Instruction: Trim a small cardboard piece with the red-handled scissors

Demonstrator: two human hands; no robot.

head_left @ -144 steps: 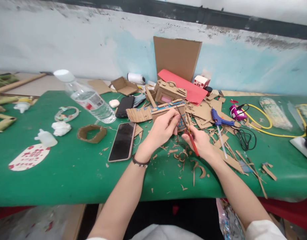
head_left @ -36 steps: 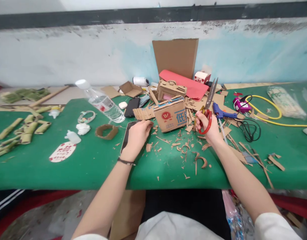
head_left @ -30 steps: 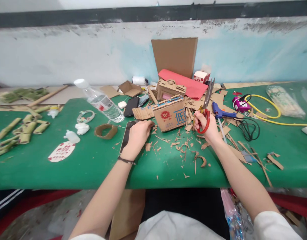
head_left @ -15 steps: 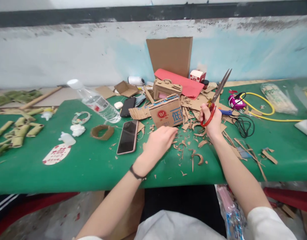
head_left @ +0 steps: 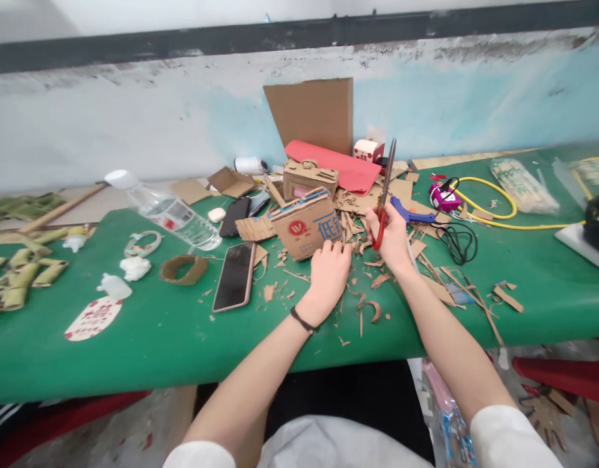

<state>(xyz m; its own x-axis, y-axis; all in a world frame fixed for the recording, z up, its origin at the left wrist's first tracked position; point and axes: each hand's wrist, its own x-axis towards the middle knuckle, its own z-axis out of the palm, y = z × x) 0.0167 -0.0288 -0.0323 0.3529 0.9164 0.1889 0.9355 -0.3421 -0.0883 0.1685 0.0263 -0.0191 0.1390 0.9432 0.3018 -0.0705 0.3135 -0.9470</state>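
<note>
My right hand (head_left: 393, 237) grips red-handled scissors (head_left: 387, 174), their blades pointing up and pressed nearly together. In front of the lower right corner of a printed cardboard box (head_left: 304, 227), my left hand (head_left: 330, 276) is closed, its fingers curled down and together. The fingertips are hidden, so what they hold, if anything, does not show. Cardboard scraps (head_left: 376, 311) lie scattered around both hands. Just beyond my right hand rests a blue glue gun (head_left: 412, 213). A cardboard camera model (head_left: 309, 177) stands behind the box.
Left of the box are a phone (head_left: 234, 276), a cardboard ring (head_left: 183, 268) and a tilted clear bottle (head_left: 168, 211). A yellow cable (head_left: 516, 223) runs along the right. Red paper (head_left: 334, 166) and a cardboard sheet (head_left: 313, 112) are at the back, by the wall.
My left hand has shifted right along the front of the box. The scissors have turned more upright and moved left with my right hand, uncovering more of the glue gun. The view has shifted slightly.
</note>
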